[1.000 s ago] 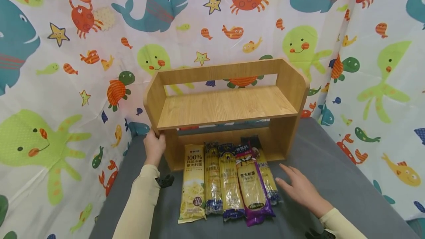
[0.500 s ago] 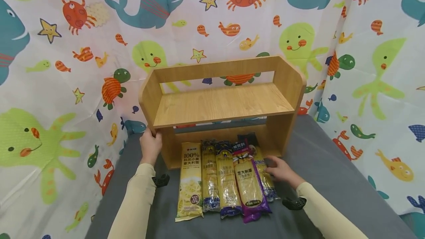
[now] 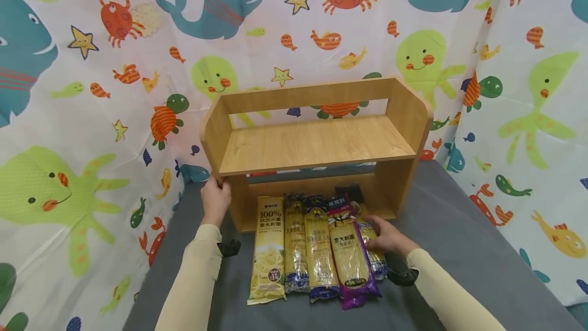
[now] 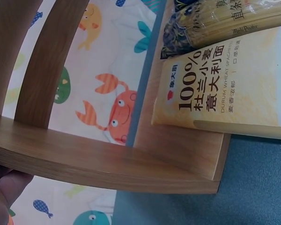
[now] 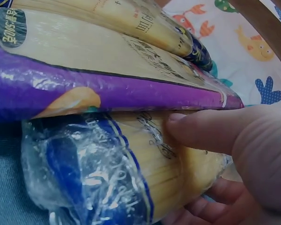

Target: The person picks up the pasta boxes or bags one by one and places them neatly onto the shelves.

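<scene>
My left hand (image 3: 216, 201) grips the left side panel of a two-tier wooden shelf (image 3: 317, 142); in the left wrist view its fingertips curl under the panel edge. My right hand (image 3: 390, 236) holds the rightmost spaghetti pack (image 5: 145, 164), a clear bag with a blue end. In the right wrist view the thumb lies on top and the fingers are round its lower side. A purple-edged pasta pack (image 3: 351, 254) overlaps this pack. To the left lie two clear packs with dark blue ends, the nearer-right pack (image 3: 321, 249) and its neighbour (image 3: 295, 244), then a yellow spaghetti pack (image 3: 268, 249).
The packs' far ends reach into the shelf's lower compartment. Shelf and packs stand on a grey tabletop (image 3: 436, 280). A white curtain (image 3: 294, 29) printed with sea animals hangs behind and along both sides.
My right hand has moved left from beside the packs and taken hold of the rightmost spaghetti pack. My left hand has stayed on the shelf panel.
</scene>
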Available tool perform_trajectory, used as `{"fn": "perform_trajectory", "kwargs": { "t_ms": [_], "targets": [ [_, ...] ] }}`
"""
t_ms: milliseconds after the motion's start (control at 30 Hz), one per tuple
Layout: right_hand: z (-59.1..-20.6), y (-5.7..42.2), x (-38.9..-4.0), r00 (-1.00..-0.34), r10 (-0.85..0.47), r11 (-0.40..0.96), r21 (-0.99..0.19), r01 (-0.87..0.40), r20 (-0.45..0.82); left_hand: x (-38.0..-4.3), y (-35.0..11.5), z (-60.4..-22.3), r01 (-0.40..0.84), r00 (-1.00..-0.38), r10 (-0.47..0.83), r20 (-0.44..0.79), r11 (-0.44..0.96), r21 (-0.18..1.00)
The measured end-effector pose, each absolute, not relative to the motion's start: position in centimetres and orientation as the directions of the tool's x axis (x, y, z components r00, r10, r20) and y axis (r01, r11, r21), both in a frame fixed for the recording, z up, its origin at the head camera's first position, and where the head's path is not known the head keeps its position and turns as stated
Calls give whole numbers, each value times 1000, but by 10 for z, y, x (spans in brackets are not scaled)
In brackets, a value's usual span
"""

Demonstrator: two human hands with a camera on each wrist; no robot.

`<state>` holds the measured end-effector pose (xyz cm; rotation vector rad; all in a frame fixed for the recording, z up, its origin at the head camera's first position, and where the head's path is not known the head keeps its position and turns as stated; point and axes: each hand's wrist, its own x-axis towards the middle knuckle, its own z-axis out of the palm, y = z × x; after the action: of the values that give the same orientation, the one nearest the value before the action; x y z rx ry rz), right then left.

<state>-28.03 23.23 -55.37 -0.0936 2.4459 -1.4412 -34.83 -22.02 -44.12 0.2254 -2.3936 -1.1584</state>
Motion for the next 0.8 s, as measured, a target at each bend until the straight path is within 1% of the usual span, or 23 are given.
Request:
{"fn": "perform_trajectory", "kwargs": {
  "t_ms": [133,300,433,567,667,800],
  "targets": [
    [-554,230,-277,-949,-216,433,-893,119,-231,-348,-222,-442,63,-879,-332,343,632,772],
    [-557,235,-272,-949,-235,370,-922,114,-212,-349,-224,-441,82,-877,-322,356,630,773],
    [-557,243,-261,-945,-242,337,-933,130,-219,-351,-222,-441,80,-882,-319,348,625,776],
    [-555,260,-249,-925,-302,267,-952,150,-230,-352,-221,-440,77,-890,-313,333,615,784],
    [-549,275,-240,-904,-346,213,-959,185,-251,-352,-222,-441,89,-889,-305,342,618,781],
    [-531,280,-230,-885,-370,153,-958,242,-283,-351,-226,-442,103,-874,-314,371,626,773]
  ]
}}
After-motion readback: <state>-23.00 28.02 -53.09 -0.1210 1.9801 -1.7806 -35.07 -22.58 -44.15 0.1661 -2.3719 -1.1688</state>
